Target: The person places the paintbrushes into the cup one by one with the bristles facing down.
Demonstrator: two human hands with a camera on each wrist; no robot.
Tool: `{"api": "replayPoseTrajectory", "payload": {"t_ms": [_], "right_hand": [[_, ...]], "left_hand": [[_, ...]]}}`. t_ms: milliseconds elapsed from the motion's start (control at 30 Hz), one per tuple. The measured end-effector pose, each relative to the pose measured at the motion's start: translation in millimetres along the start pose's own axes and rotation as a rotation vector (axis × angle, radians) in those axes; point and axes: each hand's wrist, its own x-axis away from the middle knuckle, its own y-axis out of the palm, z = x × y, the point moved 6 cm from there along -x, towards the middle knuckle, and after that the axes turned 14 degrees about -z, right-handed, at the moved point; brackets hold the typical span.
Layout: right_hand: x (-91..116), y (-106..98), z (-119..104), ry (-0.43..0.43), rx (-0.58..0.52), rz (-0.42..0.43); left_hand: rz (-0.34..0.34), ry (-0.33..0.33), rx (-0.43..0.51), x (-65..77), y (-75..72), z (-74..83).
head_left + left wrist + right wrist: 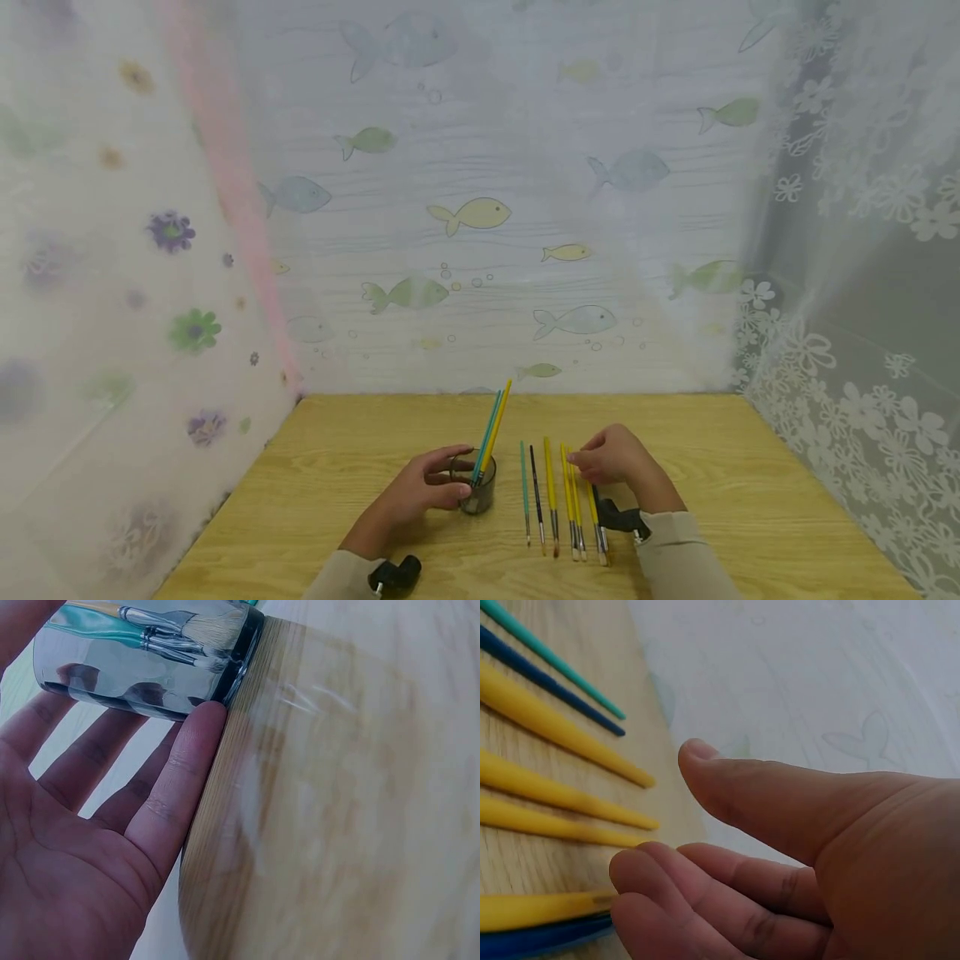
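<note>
My left hand [427, 492] curls round a clear, dark-tinted glass [477, 500], with the thumb on its near side. In the glass stand teal and yellow paintbrushes [491, 433], handles up; the left wrist view shows their bristles [210, 634] at the bottom. My right hand [611, 457] hovers by the handle ends of paintbrushes lying on the table. Its thumb [757, 784] is apart from the loosely bent fingers [712, 892], with nothing between them. Nearest to the fingers are a yellow paintbrush [540, 909] and a dark blue one [540, 937]; contact cannot be told.
A teal paintbrush [524, 492], a dark one [537, 496], a thick yellow one [551, 487] and slimmer yellow ones [568, 500] lie side by side, bristles toward me. The wooden table [337, 433] ends at a fish-patterned curtain [480, 292]; sheer curtains flank both sides.
</note>
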Motion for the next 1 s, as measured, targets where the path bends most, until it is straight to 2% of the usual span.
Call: {"api": "replayPoseTrajectory", "payload": {"t_ms": [200,500,1000], "right_hand": [[1,-5,9,0.012,0.058,0.029],[-2,-13,22,0.082,0.127,0.066],[1,-4,17,0.046,0.191,0.103]], "left_hand": [[0.007,-0.008,-0.001,0.2,-0.7,-1.3],[0.0,0.0,0.001,-0.1,0.1,0.8],[0.0,-0.001,-0.005,1.3,1.5,3.4]]}}
